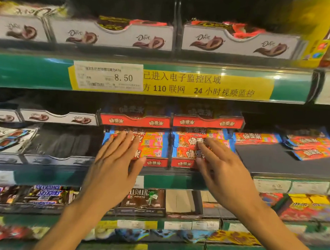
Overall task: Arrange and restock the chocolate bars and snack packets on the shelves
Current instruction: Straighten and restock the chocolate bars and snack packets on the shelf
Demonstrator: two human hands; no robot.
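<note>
Landmark: green shelf rail with yellow notice strip (pixel 200 84). Below it, bare dark shelf floor (pixel 272 159), room beside red display trays. Left hand (pixel 113 160) spread, fingers flat on red-and-blue chocolate bar packets (pixel 152 145) in left red tray (pixel 155 163). Right hand (pixel 221 163) spread, fingertips pressing packets in right red tray (pixel 183 164). Loose red packets (pixel 310 148) farther right.

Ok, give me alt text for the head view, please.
Both hands lie flat with straight fingers on red snack packets in two red trays on the middle shelf: left hand on the left tray's packets, right hand on the right tray's packets. Dove boxes above.
</note>
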